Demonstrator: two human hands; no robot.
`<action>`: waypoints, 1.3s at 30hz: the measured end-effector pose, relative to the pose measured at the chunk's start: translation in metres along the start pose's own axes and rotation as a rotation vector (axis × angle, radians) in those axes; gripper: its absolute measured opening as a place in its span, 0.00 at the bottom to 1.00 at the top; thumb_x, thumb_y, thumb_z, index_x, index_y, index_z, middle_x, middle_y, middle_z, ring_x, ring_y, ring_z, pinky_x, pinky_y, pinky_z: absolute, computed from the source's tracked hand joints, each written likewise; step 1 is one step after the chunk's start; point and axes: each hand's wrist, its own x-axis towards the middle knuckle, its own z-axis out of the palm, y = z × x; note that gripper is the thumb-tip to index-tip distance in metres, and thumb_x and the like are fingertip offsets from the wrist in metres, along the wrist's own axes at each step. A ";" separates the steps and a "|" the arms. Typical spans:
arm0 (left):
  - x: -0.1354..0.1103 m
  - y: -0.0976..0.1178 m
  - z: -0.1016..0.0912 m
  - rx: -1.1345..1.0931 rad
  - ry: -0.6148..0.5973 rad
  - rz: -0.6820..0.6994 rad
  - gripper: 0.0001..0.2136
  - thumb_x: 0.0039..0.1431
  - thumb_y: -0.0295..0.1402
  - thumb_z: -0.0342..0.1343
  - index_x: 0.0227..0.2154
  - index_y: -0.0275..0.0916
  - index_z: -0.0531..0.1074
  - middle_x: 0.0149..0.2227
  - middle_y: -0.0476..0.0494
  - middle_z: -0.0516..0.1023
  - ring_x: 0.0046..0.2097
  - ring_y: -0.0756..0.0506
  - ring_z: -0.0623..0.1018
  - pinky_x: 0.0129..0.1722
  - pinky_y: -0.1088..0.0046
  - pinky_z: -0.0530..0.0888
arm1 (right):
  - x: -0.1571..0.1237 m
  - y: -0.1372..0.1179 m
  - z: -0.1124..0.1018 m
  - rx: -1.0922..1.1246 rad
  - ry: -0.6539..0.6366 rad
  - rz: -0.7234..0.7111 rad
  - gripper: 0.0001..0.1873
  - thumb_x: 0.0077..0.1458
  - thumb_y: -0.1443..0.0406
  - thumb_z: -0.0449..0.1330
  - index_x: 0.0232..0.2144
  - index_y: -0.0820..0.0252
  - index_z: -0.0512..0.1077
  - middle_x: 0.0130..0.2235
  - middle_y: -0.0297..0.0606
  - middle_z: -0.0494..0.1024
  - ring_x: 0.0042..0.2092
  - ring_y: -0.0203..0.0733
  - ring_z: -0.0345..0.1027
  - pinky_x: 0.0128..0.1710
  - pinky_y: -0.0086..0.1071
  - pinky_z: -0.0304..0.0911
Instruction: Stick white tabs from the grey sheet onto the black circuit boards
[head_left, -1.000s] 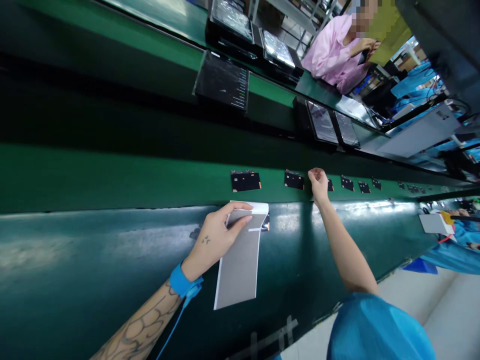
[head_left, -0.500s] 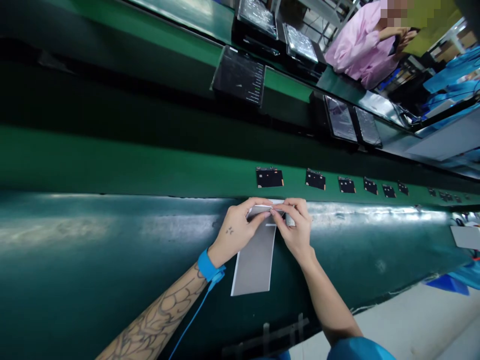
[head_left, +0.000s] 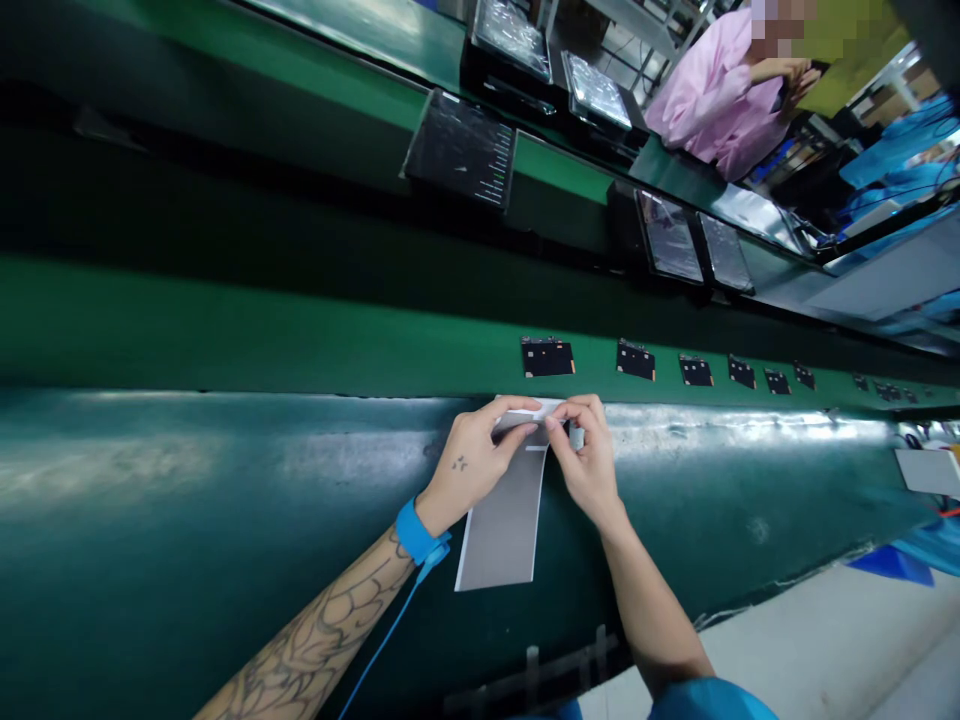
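A long grey sheet (head_left: 501, 530) with white edges hangs or lies in front of me, its top end bent over between my hands. My left hand (head_left: 476, 455), wearing a blue corded wrist strap (head_left: 418, 532), pinches the top of the sheet between thumb and fingers. My right hand (head_left: 589, 450) is closed at the sheet's top right corner, thumb against index finger. Whether a small piece sits between those right fingertips is too small to tell. A little whitish piece (head_left: 576, 436) shows behind the right fingers.
Beyond the green bench (head_left: 225, 560) runs a green belt (head_left: 300, 345) with a row of black circuit boards (head_left: 548, 357). Farther back are a black box (head_left: 461, 150) and film-covered black units (head_left: 670, 237). A person in a pink top (head_left: 705, 90) is across the line.
The nearest boards have shifted slightly right, the black box slightly left. My right hand has moved a little left, and more of the sheet's white top shows.
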 end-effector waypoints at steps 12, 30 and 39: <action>-0.002 -0.002 -0.005 0.049 0.011 -0.024 0.10 0.67 0.39 0.61 0.46 0.45 0.82 0.38 0.48 0.87 0.26 0.46 0.74 0.26 0.70 0.69 | 0.130 0.172 -0.144 -0.164 -0.096 0.233 0.26 0.56 0.39 0.67 0.36 0.55 0.78 0.47 0.42 0.72 0.52 0.50 0.67 0.63 0.46 0.62; -0.001 -0.003 -0.005 0.065 -0.004 -0.038 0.12 0.67 0.43 0.61 0.46 0.44 0.83 0.36 0.47 0.86 0.26 0.46 0.73 0.25 0.71 0.67 | 0.135 0.187 -0.146 -0.219 0.094 0.276 0.18 0.58 0.47 0.67 0.34 0.55 0.75 0.40 0.41 0.76 0.43 0.48 0.68 0.52 0.45 0.68; 0.001 -0.001 -0.002 0.011 0.020 -0.003 0.10 0.67 0.37 0.62 0.48 0.44 0.82 0.46 0.45 0.89 0.35 0.43 0.83 0.35 0.67 0.78 | 0.043 0.054 -0.050 -0.006 0.019 0.008 0.11 0.69 0.51 0.62 0.44 0.49 0.76 0.43 0.39 0.77 0.39 0.46 0.70 0.39 0.41 0.69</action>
